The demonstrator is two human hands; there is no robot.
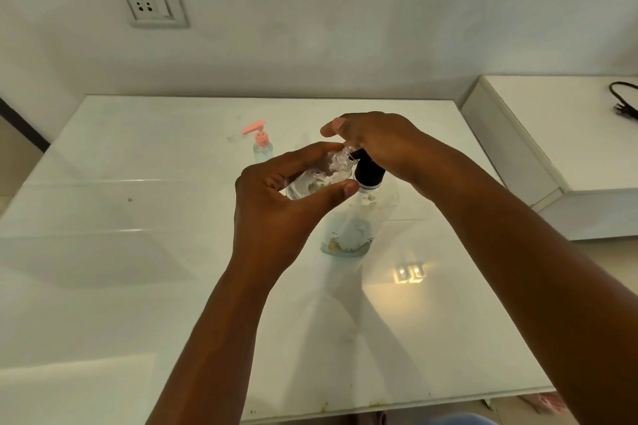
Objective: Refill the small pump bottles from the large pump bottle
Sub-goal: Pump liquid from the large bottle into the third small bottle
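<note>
The left hand (276,214) gripped a small clear bottle (316,179), tilted against the black pump (368,170) of the large bottle (352,235) mid-bench (138,217). The right hand (376,141) pressed that pump, fingers curled over it. A pink-pump bottle (261,143) stood farther left.

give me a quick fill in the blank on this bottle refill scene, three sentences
1. The left hand grips a small clear bottle, tilted toward the large bottle's ____ pump.
2. The right hand rests on top of the ____ bottle's pump.
3. The small bottle standing apart has a ____ pump.

Missing words: black; large; pink
</note>
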